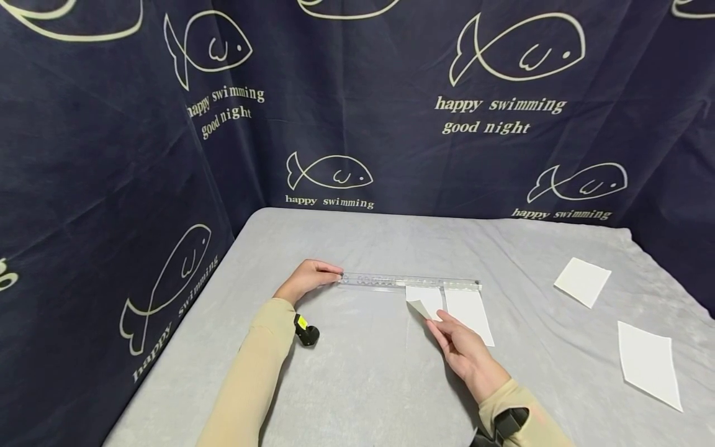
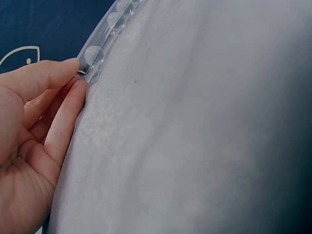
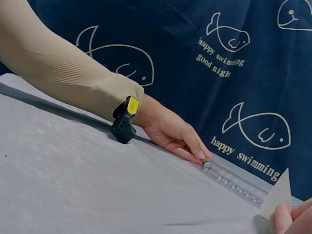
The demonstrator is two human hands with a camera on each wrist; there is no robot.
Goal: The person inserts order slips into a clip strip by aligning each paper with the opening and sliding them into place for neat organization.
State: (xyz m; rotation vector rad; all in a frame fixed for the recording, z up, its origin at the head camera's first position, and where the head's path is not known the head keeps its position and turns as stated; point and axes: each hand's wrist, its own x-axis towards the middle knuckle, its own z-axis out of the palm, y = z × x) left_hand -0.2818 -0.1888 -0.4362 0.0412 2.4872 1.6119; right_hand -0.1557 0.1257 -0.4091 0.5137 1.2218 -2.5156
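A long clear plastic ticket rail with a row of clear balls inside lies across the table's middle. My left hand pinches its dark left end cap between thumb and fingertips; the left wrist view shows this end of the rail up close. A white paper slip has its top edge at the rail, and my right hand pinches its bent-up lower corner. In the right wrist view that slip stands up from the fingers. Right of it, another white slip lies with its top edge at the rail.
Two loose white slips lie on the table's right side, a smaller one farther back and a larger one nearer. Grey cloth covers the table. A dark blue curtain with fish drawings hangs behind and to the left.
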